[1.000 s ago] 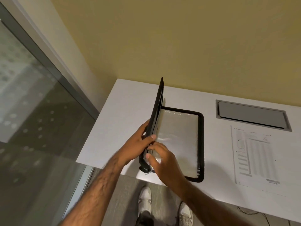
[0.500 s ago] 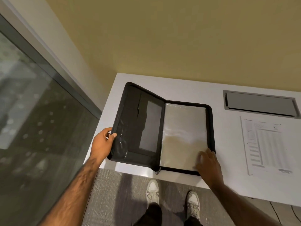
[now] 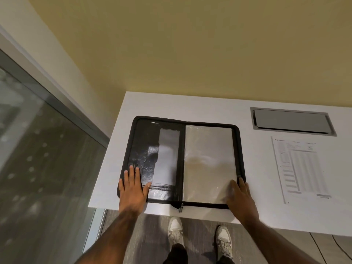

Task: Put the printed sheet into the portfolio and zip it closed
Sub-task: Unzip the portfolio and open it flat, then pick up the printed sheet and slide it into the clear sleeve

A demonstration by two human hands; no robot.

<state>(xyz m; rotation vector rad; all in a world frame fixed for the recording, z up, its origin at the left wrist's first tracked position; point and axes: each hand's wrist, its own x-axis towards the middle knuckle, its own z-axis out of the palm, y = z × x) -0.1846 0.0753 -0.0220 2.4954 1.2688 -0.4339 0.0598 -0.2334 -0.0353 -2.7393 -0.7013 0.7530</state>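
Observation:
A black zip portfolio (image 3: 144, 147) lies fully open and flat on the white desk (image 3: 209, 109), near its front left corner. Its left half has dark pockets; its right half shows a clear plastic sleeve (image 3: 208, 161). The zip pull (image 3: 180, 207) hangs at the spine's near end. My left hand (image 3: 132, 189) lies flat, fingers spread, on the near left corner of the portfolio. My right hand (image 3: 241, 199) rests flat on its near right corner. The printed sheet (image 3: 301, 168) lies on the desk to the right, apart from the portfolio.
A grey metal cable hatch (image 3: 292, 121) is set into the desk behind the sheet. A yellow wall stands behind the desk and a glass partition (image 3: 38, 168) runs along the left. My white shoes (image 3: 175, 228) show below the desk's front edge.
The portfolio's left cover, upright a second ago, has swung down flat. My left hand went from gripping its edge to lying flat on it; my right hand slid to the near right corner.

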